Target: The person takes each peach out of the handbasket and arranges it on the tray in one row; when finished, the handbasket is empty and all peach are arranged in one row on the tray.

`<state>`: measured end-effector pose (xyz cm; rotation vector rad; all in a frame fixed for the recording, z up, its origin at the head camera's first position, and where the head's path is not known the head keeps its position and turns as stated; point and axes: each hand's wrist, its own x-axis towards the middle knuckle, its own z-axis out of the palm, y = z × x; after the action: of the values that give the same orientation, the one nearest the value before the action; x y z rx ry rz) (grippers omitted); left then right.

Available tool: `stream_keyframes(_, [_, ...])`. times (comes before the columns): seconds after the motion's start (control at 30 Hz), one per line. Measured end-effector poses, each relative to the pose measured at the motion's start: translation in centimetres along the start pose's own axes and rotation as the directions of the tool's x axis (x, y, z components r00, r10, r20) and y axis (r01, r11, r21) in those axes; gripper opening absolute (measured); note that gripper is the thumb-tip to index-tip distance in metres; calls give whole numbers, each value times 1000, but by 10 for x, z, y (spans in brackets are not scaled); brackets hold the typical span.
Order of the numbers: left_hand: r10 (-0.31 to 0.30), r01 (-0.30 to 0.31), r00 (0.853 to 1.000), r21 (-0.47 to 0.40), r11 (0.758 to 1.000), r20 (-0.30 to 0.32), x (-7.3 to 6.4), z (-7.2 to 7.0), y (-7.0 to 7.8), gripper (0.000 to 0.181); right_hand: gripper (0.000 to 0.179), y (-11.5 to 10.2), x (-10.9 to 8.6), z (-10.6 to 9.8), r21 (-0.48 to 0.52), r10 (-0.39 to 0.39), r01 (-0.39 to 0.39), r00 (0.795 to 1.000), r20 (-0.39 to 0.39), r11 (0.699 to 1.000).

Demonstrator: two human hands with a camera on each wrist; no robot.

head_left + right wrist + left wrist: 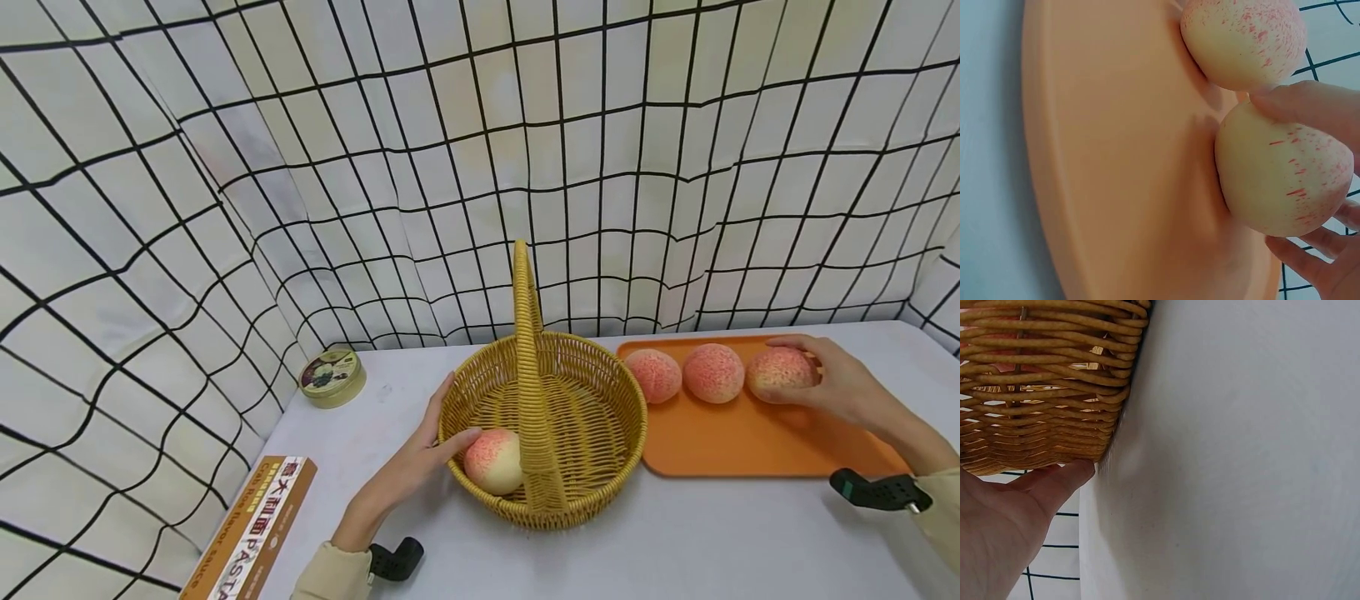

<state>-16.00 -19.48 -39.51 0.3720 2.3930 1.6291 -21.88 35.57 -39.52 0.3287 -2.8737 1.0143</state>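
Note:
A yellow wicker basket (622, 400) with a tall arched handle stands mid-table in the head view, one peach (492, 463) lying inside at its left. My left hand (408, 471) grips the basket's left side, thumb over the rim and fingers along the outer wall. In the left wrist view that hand (1016, 519) is against the woven wall (1047, 387). On the orange tray (735, 442), my right hand (840, 379) holds the rightmost peach (780, 372) between thumb and fingers. The right wrist view has this peach (1285, 172) on the tray, beside another peach (1244, 37).
Two more peaches, one in the middle (713, 372) and one at the left (654, 376), sit along the tray's back. A round tin (332, 378) stands at the table's back left, and a pasta box (255, 525) lies front left. Grid-patterned cloth (465, 167) hangs behind.

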Motion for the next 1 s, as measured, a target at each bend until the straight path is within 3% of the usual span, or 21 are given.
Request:
stream_keyframes(0.13, [4,-4,1000,2,1000,3,0,0,0,93,80,-12,-2,-1,-53,-81,78,994,-72,996])
stream_keyframes(0.23, [7,-7,1000,-3,1000,6,-1,0,-1,93,77,-35,-4,-2,-113,-175,158,973,-150,981])
stream_keyframes(0.43, [10,-10,1000,-28,1000,1,-3,-2,-1,92,79,-109,2,-3,-152,-370,345,907,-199,926])
stream_keyframes(0.5, [8,-8,1000,-26,1000,0,-2,-2,-2,92,78,-135,2,1,-145,-443,421,874,-200,896])
stream_keyframes(0.63, [11,-11,1000,-16,1000,2,-2,-1,-3,91,71,-185,-3,19,-108,-555,544,815,-167,832])
stream_keyframes(0.77, [20,-20,1000,-14,1000,4,-2,-1,-2,91,62,-221,-6,48,-52,-638,636,764,-99,770])
stream_keyframes(0.87, [22,-22,1000,-11,1000,6,-1,0,-2,91,56,-236,-3,71,38,-660,661,750,-35,749])
stream_keyframes(1.0, [19,-19,1000,-11,1000,7,-1,0,-1,91,49,-247,1,100,181,-655,636,752,69,750])
